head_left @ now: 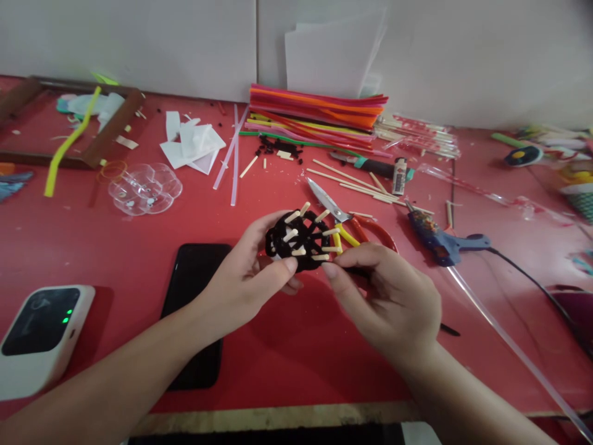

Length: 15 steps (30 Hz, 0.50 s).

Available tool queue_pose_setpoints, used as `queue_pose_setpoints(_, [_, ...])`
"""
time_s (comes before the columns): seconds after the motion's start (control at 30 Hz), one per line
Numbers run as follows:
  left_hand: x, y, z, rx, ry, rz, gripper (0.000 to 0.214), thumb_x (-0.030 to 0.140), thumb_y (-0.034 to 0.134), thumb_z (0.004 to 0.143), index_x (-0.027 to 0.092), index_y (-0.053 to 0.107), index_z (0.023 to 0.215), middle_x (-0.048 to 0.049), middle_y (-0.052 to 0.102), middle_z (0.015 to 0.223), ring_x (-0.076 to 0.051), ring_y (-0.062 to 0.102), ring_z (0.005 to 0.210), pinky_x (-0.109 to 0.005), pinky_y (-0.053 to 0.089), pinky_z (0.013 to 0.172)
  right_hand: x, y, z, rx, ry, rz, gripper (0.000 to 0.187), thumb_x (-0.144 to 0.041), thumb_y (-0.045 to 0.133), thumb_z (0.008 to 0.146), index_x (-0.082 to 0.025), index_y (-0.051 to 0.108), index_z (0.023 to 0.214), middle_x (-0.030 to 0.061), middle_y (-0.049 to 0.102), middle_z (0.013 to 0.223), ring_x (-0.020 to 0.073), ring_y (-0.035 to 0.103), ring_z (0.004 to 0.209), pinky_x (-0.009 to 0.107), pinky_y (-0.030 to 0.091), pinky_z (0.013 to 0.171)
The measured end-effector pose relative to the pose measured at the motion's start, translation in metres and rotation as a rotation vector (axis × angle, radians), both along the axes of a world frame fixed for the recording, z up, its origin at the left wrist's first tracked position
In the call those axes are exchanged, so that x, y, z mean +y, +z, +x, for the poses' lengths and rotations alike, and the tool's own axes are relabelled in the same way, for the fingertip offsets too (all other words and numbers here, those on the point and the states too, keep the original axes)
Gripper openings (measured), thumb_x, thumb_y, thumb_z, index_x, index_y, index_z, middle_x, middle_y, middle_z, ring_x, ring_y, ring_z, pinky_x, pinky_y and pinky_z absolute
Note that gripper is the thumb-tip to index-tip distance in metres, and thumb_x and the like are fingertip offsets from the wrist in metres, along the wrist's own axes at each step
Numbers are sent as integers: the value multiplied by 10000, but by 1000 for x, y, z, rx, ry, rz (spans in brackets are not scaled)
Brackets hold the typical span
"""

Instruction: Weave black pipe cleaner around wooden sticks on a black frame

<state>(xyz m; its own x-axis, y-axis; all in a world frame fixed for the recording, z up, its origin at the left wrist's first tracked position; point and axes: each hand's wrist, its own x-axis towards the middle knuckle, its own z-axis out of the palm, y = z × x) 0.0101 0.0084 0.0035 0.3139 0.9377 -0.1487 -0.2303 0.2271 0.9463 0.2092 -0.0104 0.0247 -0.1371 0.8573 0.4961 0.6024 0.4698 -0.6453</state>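
Observation:
A small round black fuzzy piece [308,230], apparently wound from pipe cleaner, has several short wooden sticks [332,232] standing up around it. My left hand [250,272] grips it from the left, thumb on the near edge and fingers beneath. At its right edge, my right hand [393,296] pinches a black pipe cleaner [356,272] between thumb and forefinger. A black end [450,330] shows beyond that hand; whether it is the same strand is hidden. Just behind lie scissors [328,201] with red handles and a yellow-handled tool [347,236].
Bundled coloured pipe cleaners [319,108] lie at the back of the red table [278,346]. A glue gun [438,241] with a cord rests at right. Left are a phone [194,259], a white device [50,340], a clear flower-shaped case [146,188] and a wooden frame [113,127].

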Motion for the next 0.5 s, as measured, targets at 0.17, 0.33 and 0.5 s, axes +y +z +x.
queue_pose_setpoints(0.17, [0, 0, 0, -5, 2, 9, 537, 257, 702, 905, 290, 493, 1398, -45, 663, 1220, -121, 758, 687, -286, 686, 659, -1, -1, 0, 42, -1, -80, 90, -172, 709, 916, -225, 647, 878, -54, 645, 729, 58, 577, 596, 190, 471, 567])
queue_pose_setpoints(0.33, [1, 2, 1, -31, -9, 9, 537, 226, 697, 890, 283, 489, 1382, -32, 673, 1175, -117, 752, 677, -273, 683, 639, -2, -3, 0, 158, 36, -200, 82, -174, 706, 924, -235, 655, 903, -45, 681, 779, 67, 629, 653, 176, 493, 595])
queue_pose_setpoints(0.5, [1, 3, 0, -70, -26, 8, 538, 213, 701, 880, 285, 493, 1371, -41, 663, 1215, -108, 745, 667, -276, 683, 639, -1, -4, 1, 231, 46, -298, 63, -212, 708, 932, -240, 674, 887, -43, 670, 761, 67, 574, 608, 182, 464, 551])
